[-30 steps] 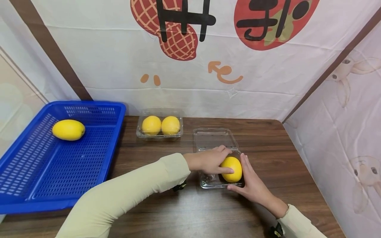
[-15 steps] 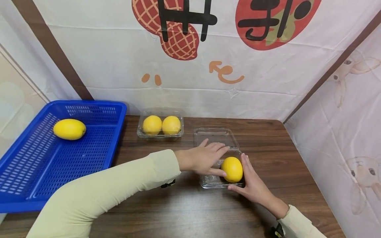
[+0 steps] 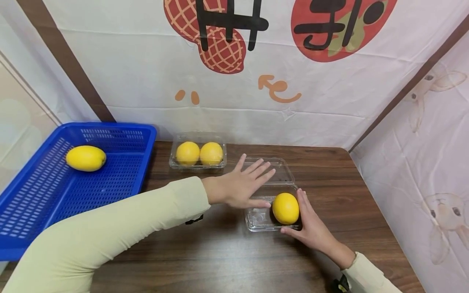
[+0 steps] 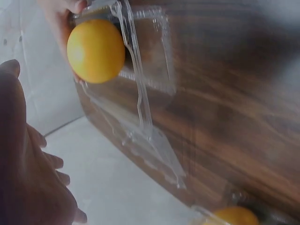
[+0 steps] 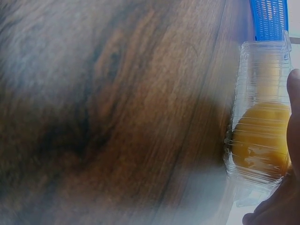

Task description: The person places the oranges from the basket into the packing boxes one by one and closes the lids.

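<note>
A clear plastic clamshell box lies with its lid folded back, away from the person. In its right half sits a smooth yellow fruit, seen also in the left wrist view as a yellow fruit. My right hand holds the box's right end, thumb at the front corner and fingers along the far side. My left hand hovers over the left part of the box, fingers spread and holding nothing. In the right wrist view the yellow fruit shows through the ribbed wall.
Behind and to the left stands another clear box with two yellow fruits. A blue perforated basket at the left holds one oval yellow fruit. Printed cloth hangs behind the brown wooden table.
My left hand has come off the yellow fruit and moved left, its fingers spreading. The fruit stays in the box's right half, and my right hand keeps its place.
</note>
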`<state>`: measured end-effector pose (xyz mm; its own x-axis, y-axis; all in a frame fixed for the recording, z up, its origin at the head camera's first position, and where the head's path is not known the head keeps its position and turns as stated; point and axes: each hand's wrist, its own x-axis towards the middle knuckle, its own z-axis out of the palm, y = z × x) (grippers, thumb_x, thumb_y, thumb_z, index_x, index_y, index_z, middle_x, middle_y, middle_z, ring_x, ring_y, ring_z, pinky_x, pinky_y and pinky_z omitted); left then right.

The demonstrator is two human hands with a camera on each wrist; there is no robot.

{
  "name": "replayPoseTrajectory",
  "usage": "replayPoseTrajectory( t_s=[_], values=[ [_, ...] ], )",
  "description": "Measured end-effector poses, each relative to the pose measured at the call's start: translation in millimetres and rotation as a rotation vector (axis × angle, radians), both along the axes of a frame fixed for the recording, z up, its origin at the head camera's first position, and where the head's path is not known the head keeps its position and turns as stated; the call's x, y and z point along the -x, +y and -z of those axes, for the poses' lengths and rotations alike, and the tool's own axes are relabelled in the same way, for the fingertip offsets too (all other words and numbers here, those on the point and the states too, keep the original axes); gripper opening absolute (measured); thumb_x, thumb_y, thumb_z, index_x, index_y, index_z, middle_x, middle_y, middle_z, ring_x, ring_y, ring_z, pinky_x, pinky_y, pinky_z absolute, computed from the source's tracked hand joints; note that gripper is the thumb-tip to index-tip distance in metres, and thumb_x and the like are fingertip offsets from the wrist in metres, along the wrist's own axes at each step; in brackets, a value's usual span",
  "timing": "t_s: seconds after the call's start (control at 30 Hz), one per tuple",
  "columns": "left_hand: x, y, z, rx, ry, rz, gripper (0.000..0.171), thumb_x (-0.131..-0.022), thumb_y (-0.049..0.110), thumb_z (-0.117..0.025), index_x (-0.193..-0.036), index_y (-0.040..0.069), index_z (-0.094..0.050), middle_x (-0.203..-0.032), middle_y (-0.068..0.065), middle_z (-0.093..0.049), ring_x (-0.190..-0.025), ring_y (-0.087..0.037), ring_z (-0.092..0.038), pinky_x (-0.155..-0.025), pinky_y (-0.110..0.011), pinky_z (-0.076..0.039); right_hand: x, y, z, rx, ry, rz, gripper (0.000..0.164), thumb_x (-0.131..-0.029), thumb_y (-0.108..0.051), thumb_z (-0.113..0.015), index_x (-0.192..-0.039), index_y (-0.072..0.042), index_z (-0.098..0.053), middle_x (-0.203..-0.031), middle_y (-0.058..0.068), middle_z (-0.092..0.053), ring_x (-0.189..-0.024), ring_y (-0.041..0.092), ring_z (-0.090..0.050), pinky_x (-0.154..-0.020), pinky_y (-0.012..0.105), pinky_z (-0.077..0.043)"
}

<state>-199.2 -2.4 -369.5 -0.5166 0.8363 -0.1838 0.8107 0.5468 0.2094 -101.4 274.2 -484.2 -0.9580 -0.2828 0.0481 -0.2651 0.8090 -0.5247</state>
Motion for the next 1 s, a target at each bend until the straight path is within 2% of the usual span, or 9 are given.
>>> replayPoseTrajectory(
  t_s=[0.23,0.4,0.6,0.8,1.0],
  values=[
    [9.9,-18,-9.6,-0.006,0.015,-0.064,0.089,-0.1,0.07,-0.035,-0.165,0.018,-0.003,-0.169,-0.009,0.004,-0.154,-0.036,0.004,-0.117,-0.065,0.01,-0.4,-1,2.1,0.003,-0.009,0.005,0.123,-0.082,-0.049,-0.083,-0.161,0.004,-0.005,-0.165,0.031,-0.008,-0.151,0.049,-0.012,-0.112,0.067,-0.028],
    [15.8,-32,-12.2,0.002,0.023,-0.117,0.09,-0.1,0.071,-0.035,-0.165,0.018,-0.003,-0.17,-0.01,0.002,-0.154,-0.039,0.0,-0.116,-0.067,0.008,-0.5,-1,1.9,0.003,-0.002,0.011,0.123,-0.081,-0.049,-0.084,-0.16,0.004,-0.006,-0.165,0.031,-0.008,-0.151,0.049,-0.012,-0.111,0.067,-0.028],
    [20.0,-45,-14.6,-0.017,0.028,-0.158,0.09,-0.1,0.07,-0.037,-0.165,0.018,-0.004,-0.17,-0.009,0.002,-0.155,-0.034,0.004,-0.117,-0.066,0.009,-1.8,-1,1.7,-0.005,0.006,0.014,0.123,-0.08,-0.048,-0.084,-0.16,0.004,-0.007,-0.165,0.03,-0.009,-0.151,0.047,-0.012,-0.112,0.066,-0.028],
    [24.6,-61,-17.4,-0.048,0.064,-0.192,0.091,-0.1,0.07,-0.038,-0.165,0.016,-0.006,-0.171,-0.01,-0.003,-0.156,-0.032,0.003,-0.116,-0.071,0.002,-3.1,-1,2.0,-0.002,-0.004,0.017,0.123,-0.081,-0.049,-0.084,-0.161,0.003,-0.006,-0.165,0.03,-0.009,-0.151,0.047,-0.012,-0.112,0.067,-0.028],
    [32.2,-81,-19.2,-0.061,0.102,-0.255,0.09,-0.1,0.069,-0.036,-0.165,0.014,-0.005,-0.17,-0.013,-0.003,-0.156,-0.034,0.002,-0.113,-0.073,0.007,-2.0,-2,0.9,-0.006,0.0,0.013,0.122,-0.081,-0.049,-0.084,-0.161,0.003,-0.007,-0.165,0.029,-0.009,-0.152,0.047,-0.012,-0.112,0.067,-0.027]
  ],
)
